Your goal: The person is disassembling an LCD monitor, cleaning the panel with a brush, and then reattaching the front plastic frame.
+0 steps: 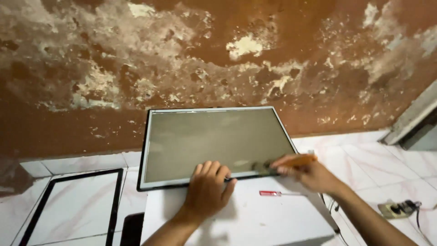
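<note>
Left hand (207, 189) lies palm down, fingers spread, pressing the near edge of a flat display panel (214, 139); nothing gripped. Right hand (309, 175) is closed around an orange-handled tool (298, 161), with the tool's tip at the panel's near edge, right of centre; the tip itself is blurred.

Panel: rectangular, grey matte face, thin light border with a dark outer edge, far edge tilted up toward the wall. Its near edge rests on a white flat slab (246, 218) that fills the near centre. A small red-handled screwdriver (275, 193) lies on the slab, between the two hands and just nearer.

No readable labels or packages visible.

Left, on the floor: an empty black rectangular bezel frame (116, 200), lying flat. Far right, near the floor edge: a power strip (398, 208) with a dark plug and cable.

Floor (378, 159): white marbled tiles. Wall (205, 54): reddish-brown paint, heavily peeled and flaked to pale patches. A grey door frame edge (416, 118) sits at far right.
</note>
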